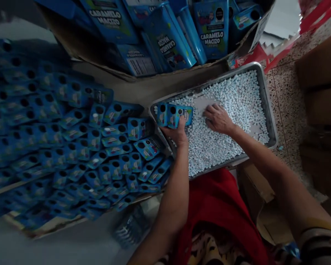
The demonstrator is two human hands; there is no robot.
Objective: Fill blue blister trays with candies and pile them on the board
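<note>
My left hand (179,134) is closed around blue candy packets (180,115), with the thumb across the printed front. A second packet appears to sit beside the first, and the fingers beneath are hidden. The packets are over the left end of a metal tray (270,125) spread with small pale-blue and white candies (220,147). Near the tray's middle, my right hand (218,118) reaches down among the candies with its fingers curled and together. Whatever those fingertips hold is hidden from view. A bare patch of tray bottom shows just above them.
Many blue packets with dark round spots (93,140) stand in rows at the left. Behind the tray, a cardboard box (105,68) holds more packets marked "Caramelo Macizo". Brown boxes (320,70) line the right side, above a speckled floor (285,92). Red cloth (217,206) covers my lap.
</note>
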